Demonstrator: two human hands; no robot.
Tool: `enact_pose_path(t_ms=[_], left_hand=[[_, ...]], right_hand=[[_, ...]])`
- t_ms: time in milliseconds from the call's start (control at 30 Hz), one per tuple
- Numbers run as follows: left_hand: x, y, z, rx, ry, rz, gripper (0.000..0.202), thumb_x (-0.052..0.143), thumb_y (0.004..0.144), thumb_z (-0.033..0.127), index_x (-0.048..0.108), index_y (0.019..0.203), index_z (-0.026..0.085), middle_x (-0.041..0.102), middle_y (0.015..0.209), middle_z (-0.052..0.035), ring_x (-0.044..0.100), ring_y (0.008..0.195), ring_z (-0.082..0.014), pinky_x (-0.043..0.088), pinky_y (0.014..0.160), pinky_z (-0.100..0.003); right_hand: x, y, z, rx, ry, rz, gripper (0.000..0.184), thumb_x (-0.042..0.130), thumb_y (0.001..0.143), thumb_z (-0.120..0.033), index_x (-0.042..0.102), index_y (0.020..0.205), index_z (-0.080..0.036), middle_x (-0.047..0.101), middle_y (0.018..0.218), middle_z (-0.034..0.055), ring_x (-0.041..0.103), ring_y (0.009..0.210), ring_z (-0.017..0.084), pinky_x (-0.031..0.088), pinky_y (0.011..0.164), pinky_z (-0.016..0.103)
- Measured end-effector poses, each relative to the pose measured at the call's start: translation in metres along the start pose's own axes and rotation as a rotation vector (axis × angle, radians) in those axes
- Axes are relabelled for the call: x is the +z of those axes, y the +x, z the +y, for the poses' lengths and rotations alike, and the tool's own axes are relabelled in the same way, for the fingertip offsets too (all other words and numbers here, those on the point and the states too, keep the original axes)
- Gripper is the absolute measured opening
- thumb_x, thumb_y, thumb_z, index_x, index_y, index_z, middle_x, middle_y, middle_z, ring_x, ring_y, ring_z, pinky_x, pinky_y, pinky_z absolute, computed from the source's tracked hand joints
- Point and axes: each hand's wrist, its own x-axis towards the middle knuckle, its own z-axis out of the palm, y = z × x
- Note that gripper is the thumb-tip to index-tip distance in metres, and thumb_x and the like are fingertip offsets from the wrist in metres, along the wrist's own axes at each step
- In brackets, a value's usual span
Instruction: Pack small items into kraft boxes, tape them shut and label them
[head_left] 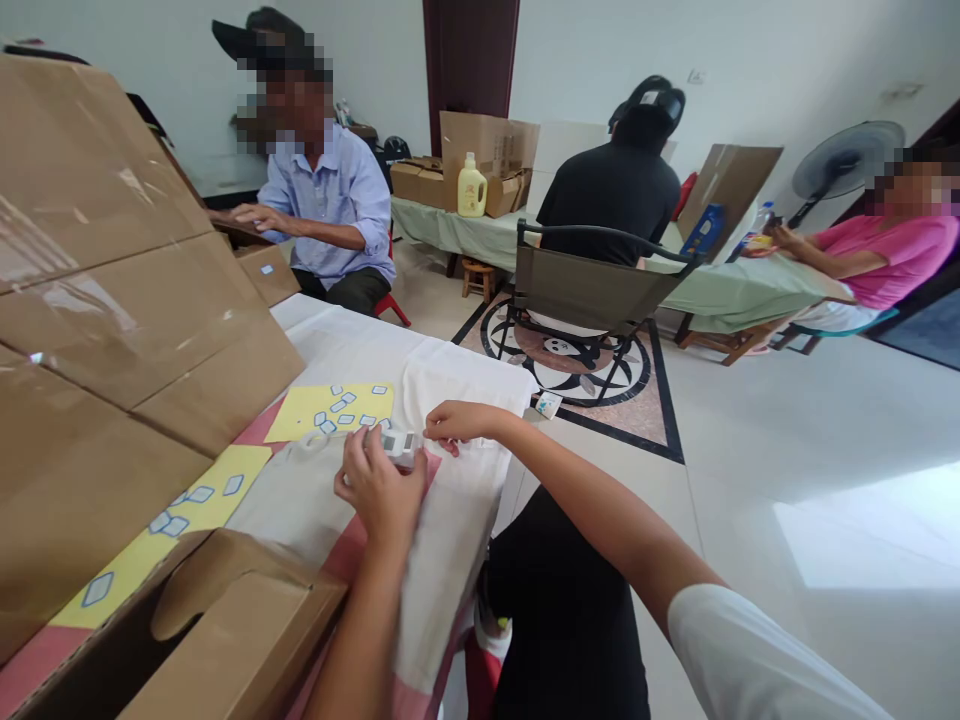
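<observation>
Near the table's front edge, my left hand point(382, 480) is closed round a small white-and-grey box-shaped object point(401, 446) with dark patches on its face; its exact kind is unclear. My right hand point(465, 422) is at the object's right end, fingers curled with thumb and forefinger pinched together. What the pinch holds, if anything, is too small to make out. Beneath both hands lies a white cloth point(457, 490). Beyond the left hand is a yellow sheet point(300, 412) carrying several small blue-edged pieces point(343, 402).
Large taped cartons point(112, 280) rise on the left, with an open cardboard box point(247, 620) in front. More blue-edged pieces lie on another yellow sheet point(240, 468). Three people sit around, one in a folding chair point(600, 285). A yellow jug point(471, 188) stands on the far table.
</observation>
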Motion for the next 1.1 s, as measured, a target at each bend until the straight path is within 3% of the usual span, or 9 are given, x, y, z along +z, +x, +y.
enact_pose_path(t_ms=[133,300,600,833,1100], left_hand=[[-0.003,0.002,0.002,-0.057,0.017,-0.030,0.070,0.067,0.080,0.039,0.043,0.143,0.020,0.052,0.149,-0.0153,0.046,0.139,-0.0330,0.035,0.107,-0.052],[-0.004,0.003,0.003,-0.079,0.044,-0.045,0.073,0.067,0.079,0.039,0.041,0.145,0.020,0.052,0.151,-0.0151,0.046,0.140,-0.0311,0.038,0.106,-0.051],[-0.005,0.005,0.004,-0.082,0.062,-0.074,0.078,0.067,0.081,0.040,0.039,0.150,0.019,0.051,0.153,-0.0147,0.044,0.142,-0.0325,0.041,0.107,-0.052],[-0.003,0.003,-0.001,-0.001,0.126,-0.107,0.054,0.067,0.086,0.041,0.059,0.138,0.032,0.042,0.159,-0.0091,0.039,0.145,-0.0345,0.043,0.104,-0.056],[-0.004,0.002,0.002,-0.015,0.125,-0.129,0.052,0.066,0.087,0.040,0.060,0.138,0.033,0.038,0.162,-0.0121,0.034,0.147,-0.0376,0.041,0.105,-0.059]], right_hand=[[0.000,-0.002,-0.004,-0.103,-0.068,0.059,0.026,0.052,0.090,-0.026,0.047,0.065,-0.019,0.056,0.052,-0.0038,0.052,0.050,0.009,0.037,0.054,0.022],[-0.002,-0.010,-0.015,-0.107,-0.094,0.102,0.025,0.052,0.089,-0.022,0.043,0.065,-0.020,0.047,0.049,-0.0062,0.045,0.047,0.008,0.035,0.050,0.022],[-0.039,-0.033,0.008,0.070,-0.118,-0.121,0.023,0.057,0.089,-0.021,0.048,0.067,-0.018,0.053,0.060,-0.0038,0.047,0.050,0.008,0.033,0.052,0.023],[-0.035,-0.037,0.006,0.199,-0.182,-0.224,0.023,0.064,0.087,-0.033,0.053,0.074,-0.018,0.063,0.065,-0.0004,0.058,0.059,0.011,0.034,0.056,0.024],[-0.036,-0.043,0.009,0.101,-0.110,-0.135,0.028,0.060,0.092,-0.033,0.047,0.071,-0.020,0.057,0.053,-0.0029,0.048,0.048,0.009,0.032,0.054,0.025]])
